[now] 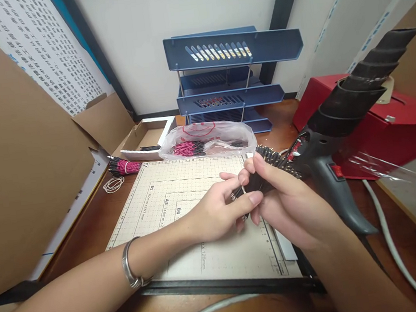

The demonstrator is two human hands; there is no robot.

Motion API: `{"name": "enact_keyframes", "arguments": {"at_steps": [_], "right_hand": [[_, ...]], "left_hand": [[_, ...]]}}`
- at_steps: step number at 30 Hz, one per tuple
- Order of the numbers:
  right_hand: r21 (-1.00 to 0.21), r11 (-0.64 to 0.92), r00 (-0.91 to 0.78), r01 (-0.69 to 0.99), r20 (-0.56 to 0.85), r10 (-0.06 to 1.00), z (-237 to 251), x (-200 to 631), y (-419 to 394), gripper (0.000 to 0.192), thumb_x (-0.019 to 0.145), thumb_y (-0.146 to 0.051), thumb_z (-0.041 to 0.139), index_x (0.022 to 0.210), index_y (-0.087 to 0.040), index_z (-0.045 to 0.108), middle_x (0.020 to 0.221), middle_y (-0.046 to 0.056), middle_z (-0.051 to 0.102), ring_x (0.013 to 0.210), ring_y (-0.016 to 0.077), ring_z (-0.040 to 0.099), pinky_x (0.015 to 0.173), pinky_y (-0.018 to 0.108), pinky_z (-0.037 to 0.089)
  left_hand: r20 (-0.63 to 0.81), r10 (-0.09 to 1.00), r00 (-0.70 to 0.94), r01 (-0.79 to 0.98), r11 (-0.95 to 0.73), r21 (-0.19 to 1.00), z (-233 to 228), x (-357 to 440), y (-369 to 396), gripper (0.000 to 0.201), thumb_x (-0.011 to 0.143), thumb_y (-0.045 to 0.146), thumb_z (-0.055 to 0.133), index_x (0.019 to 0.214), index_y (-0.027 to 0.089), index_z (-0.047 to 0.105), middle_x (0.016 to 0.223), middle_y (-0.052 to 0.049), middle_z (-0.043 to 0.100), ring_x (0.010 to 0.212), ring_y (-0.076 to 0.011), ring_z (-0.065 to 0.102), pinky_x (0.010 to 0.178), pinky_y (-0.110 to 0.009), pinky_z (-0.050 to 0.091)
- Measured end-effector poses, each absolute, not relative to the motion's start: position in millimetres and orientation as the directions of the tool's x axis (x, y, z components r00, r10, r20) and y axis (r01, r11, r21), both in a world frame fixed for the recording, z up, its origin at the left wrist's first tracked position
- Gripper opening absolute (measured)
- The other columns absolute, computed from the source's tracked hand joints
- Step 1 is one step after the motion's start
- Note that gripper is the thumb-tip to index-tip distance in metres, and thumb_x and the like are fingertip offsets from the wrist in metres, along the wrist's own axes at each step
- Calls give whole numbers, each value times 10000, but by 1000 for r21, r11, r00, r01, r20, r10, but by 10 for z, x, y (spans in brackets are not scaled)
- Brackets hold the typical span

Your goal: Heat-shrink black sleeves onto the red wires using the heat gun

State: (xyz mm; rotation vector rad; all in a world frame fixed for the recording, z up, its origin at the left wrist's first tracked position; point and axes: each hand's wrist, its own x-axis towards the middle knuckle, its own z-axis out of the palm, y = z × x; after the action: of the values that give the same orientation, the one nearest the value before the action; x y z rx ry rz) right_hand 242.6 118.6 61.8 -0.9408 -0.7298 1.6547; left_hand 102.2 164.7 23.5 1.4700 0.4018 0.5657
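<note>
**wirenoob:** Since both hands are bunched over the cutting mat point(183, 199), what's actually being held?

**benchrat:** Right hand point(292, 206) is closed round a bundle of short dark wires point(269, 166), tips fanning out toward the heat gun point(328, 157). Left hand point(218, 215) has thumb and fingers pinched shut on the near end of that same bundle. So it's up off the table, between the two hands.

**wirenoob:** Tricky to handle?

**benchrat:** I'd guess light and bendy, and the strands probably slide loose. Best gripped round the middle, snug, not by the tips. More pink-and-black ones sit in the plastic bag point(210, 140) behind.
</note>
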Motion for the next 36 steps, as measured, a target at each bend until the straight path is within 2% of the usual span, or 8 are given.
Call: {"name": "enact_keyframes", "arguments": {"at_steps": [6, 12, 16, 21, 25, 30, 33, 36], "right_hand": [[-862, -199, -131, -466, -155, 979, 596, 2407, 1161, 377, 710, -544, 852, 876, -219, 761, 992, 40, 688, 773, 139, 647, 550, 219, 553], [-886, -150, -175, -440, -79, 981, 570, 2422, 1136, 322, 734, -499, 853, 910, -251, 746, 1103, 25, 706, 920, 165, 664, 643, 223, 567], [-917, -172, -198, -359, -105, 975, 533, 2416, 1126, 352, 743, -511, 844, 953, -238, 767, 1107, 47, 715, 910, 153, 658, 627, 192, 528], [-923, -206, -157, -326, -162, 974, 513, 2379, 1133, 490, 781, -624, 767, 1034, -205, 776, 999, 76, 713, 875, 169, 660, 627, 220, 544], [-918, -196, -104, -346, -170, 980, 534, 2360, 1153, 538, 768, -697, 732, 1003, -213, 738, 1080, 75, 693, 823, 168, 655, 505, 218, 514], [-913, -62, -85, -404, -30, 996, 575, 2454, 1174, 450, 832, -638, 705, 740, -213, 590, 1230, 31, 662, 1123, 248, 646, 440, 192, 455], [-924, -18, -42, -383, -2, 999, 575, 2483, 1185, 562, 824, -681, 689, 642, -186, 494, 1231, 39, 668, 1216, 277, 609, 571, 243, 541], [-948, -49, 4, -316, -53, 999, 542, 2436, 1181, 513, 796, -676, 727, 696, -195, 579, 1203, 48, 684, 1233, 268, 600, 726, 278, 579]], "left_hand": [[172, 564, 808, -166, -62, 984, 225, 987, 1593, 366, 1038, 499, 495, 852, 185, 475, 693, 42, 463, 595, -91, 403, 551, -250, 336], [216, 538, 815, -237, -32, 971, 245, 998, 1564, 372, 1065, 477, 451, 832, 187, 456, 704, 34, 452, 643, -102, 413, 597, -262, 347], [236, 557, 796, -273, -16, 962, 261, 1004, 1559, 324, 1052, 494, 480, 944, 189, 467, 694, 53, 444, 614, -96, 395, 579, -252, 334], [174, 597, 783, -209, -11, 978, 258, 1011, 1569, 440, 1002, 554, 548, 775, 190, 453, 663, 41, 468, 585, -92, 417, 563, -253, 349], [199, 600, 775, -214, -48, 976, 260, 1017, 1590, 450, 1004, 544, 551, 747, 185, 462, 625, 41, 494, 553, -83, 430, 554, -241, 357], [150, 564, 812, -186, 7, 983, 252, 1010, 1598, 430, 981, 574, 563, 879, 156, 557, 728, -22, 635, 536, -95, 528, 527, -235, 427], [124, 535, 836, -190, 70, 979, 239, 1010, 1592, 478, 917, 617, 638, 982, 148, 579, 821, -54, 671, 610, -120, 589, 587, -256, 493], [119, 586, 801, -201, 77, 977, 215, 1013, 1587, 544, 831, 635, 737, 1023, 152, 579, 803, -28, 635, 666, -130, 594, 613, -254, 497]]}}
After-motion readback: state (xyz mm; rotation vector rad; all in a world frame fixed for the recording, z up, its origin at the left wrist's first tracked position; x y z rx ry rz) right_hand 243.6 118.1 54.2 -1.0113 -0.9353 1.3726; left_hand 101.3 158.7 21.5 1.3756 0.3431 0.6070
